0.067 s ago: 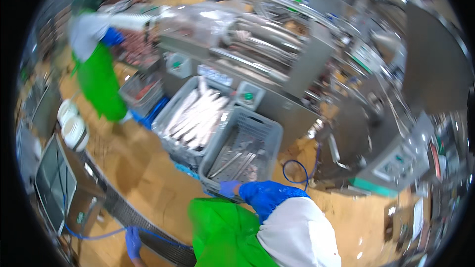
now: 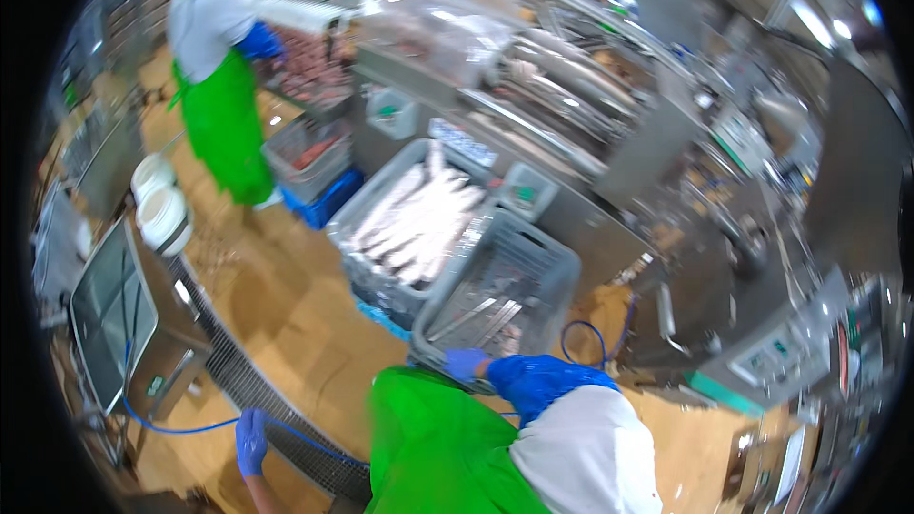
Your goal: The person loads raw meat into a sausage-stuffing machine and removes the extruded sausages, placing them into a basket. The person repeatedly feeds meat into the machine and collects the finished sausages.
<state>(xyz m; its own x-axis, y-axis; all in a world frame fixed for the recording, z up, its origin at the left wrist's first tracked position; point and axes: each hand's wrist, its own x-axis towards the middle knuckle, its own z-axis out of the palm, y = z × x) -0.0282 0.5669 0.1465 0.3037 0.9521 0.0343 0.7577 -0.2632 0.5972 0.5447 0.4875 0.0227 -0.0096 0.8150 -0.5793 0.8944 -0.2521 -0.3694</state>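
The right hand lies at the near rim of the grey crate, just below mid-frame; whether it grips, I can't tell. Lower left, the left hand meets the blue hose, grip unclear too. Crossing the floor grating, that hose could trip someone; a knock could spill the nearby fish.

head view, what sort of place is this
Probably a food-processing room, perhaps for fish: long pale pieces that look like fish lie in a grey crate, with steel machinery behind and a drain grate in the floor.
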